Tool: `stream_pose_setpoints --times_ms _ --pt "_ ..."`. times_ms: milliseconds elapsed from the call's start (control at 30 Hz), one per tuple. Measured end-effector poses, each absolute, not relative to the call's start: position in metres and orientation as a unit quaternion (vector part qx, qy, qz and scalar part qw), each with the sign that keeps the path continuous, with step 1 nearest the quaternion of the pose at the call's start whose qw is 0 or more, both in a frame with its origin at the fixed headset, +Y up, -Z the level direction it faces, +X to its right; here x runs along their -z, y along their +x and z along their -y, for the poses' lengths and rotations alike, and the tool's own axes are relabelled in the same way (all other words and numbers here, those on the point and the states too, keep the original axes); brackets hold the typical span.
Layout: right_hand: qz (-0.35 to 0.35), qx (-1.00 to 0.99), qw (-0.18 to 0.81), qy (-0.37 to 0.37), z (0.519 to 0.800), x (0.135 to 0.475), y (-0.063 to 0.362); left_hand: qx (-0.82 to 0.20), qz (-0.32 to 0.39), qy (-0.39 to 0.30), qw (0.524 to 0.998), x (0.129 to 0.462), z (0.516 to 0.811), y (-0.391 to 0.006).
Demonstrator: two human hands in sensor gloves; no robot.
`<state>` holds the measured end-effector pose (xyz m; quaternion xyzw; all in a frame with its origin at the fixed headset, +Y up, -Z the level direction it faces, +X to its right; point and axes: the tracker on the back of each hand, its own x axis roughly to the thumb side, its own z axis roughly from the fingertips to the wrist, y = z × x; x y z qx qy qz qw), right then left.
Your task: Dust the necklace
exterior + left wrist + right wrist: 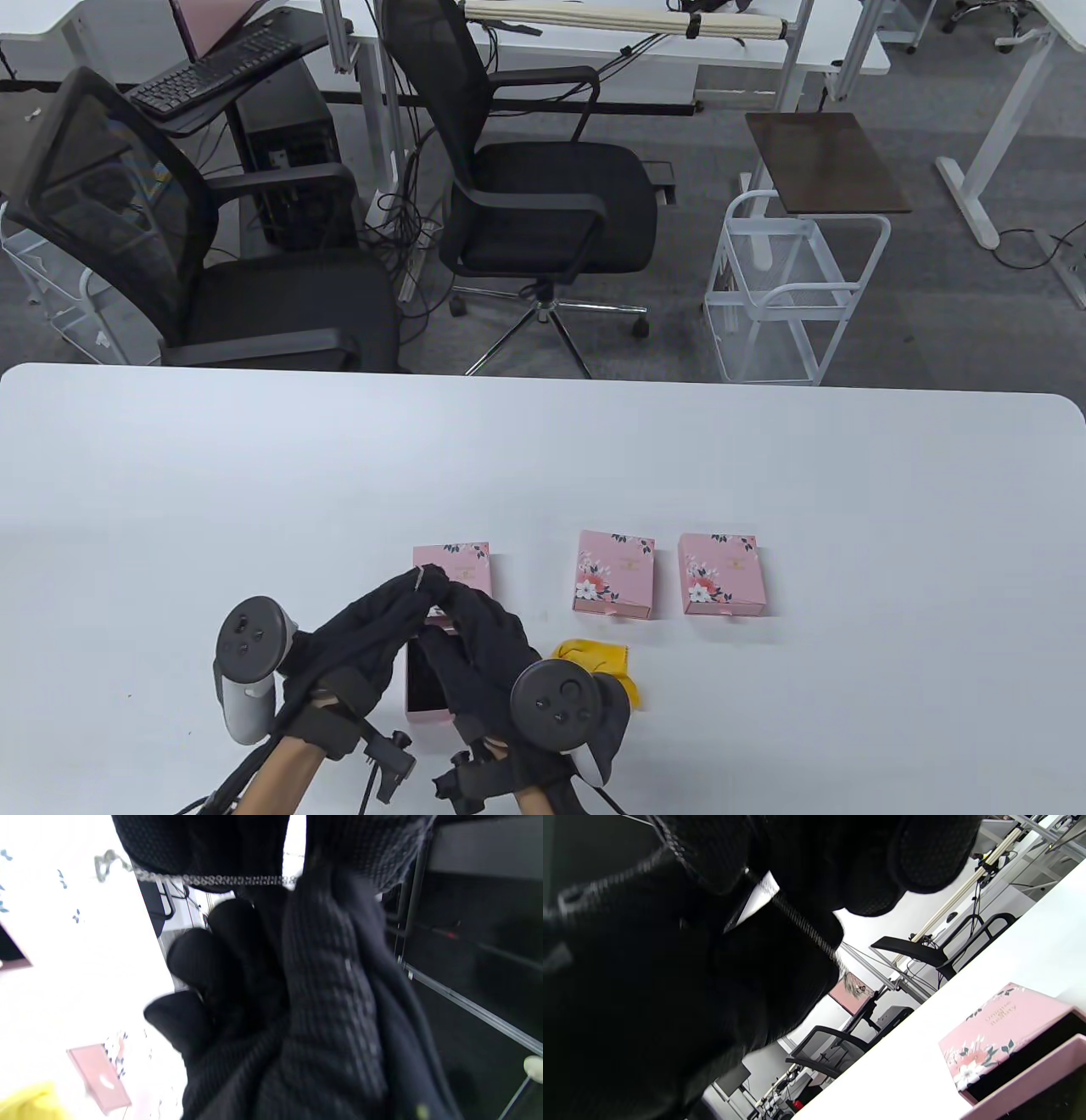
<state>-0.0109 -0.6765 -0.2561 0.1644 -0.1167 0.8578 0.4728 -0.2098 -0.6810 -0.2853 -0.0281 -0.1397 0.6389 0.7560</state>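
A thin silver chain necklace (418, 580) hangs above the table between both gloved hands. My left hand (413, 588) pinches one part of it and my right hand (447, 592) pinches it right beside, fingertips almost touching. In the left wrist view the necklace (212, 880) runs taut across the black fingers, its clasp end free at the left. In the right wrist view the necklace (801, 926) slants down out of the fingers. A yellow dusting cloth (594, 664) lies crumpled on the table by my right wrist, untouched.
Under the hands sits an open pink box tray (424, 683) with a dark lining, its flowered sleeve (458, 567) just behind. Two closed flowered pink boxes (615, 573) (723, 575) lie to the right. Office chairs stand beyond the white table's far edge (543, 382).
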Motion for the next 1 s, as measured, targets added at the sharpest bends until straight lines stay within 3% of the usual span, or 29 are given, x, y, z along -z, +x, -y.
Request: stream_pose_setpoints --times_ms 233,367,500,700,1000 --pt "0.173 -0.852 0.483 0.104 0.682 0.260 -0.004 -0.647 0.166 -0.076 0.740 0.296 0.684 -0.199" --pt "0.151 -0.855 0.482 0.113 0.683 0.261 -0.003 -0.625 0.152 -0.044 0.764 0.307 0.676 -0.205" --pt "0.135 -0.868 0.460 0.124 0.685 0.262 -0.006 -0.638 0.141 -0.020 0.757 0.314 0.667 -0.216" --pt "0.071 -0.875 0.459 0.139 0.695 0.266 -0.014 -0.562 0.127 0.071 0.814 0.309 0.650 -0.239" --pt "0.046 -0.884 0.439 0.155 0.698 0.264 -0.021 -0.564 0.126 0.122 0.807 0.302 0.636 -0.249"
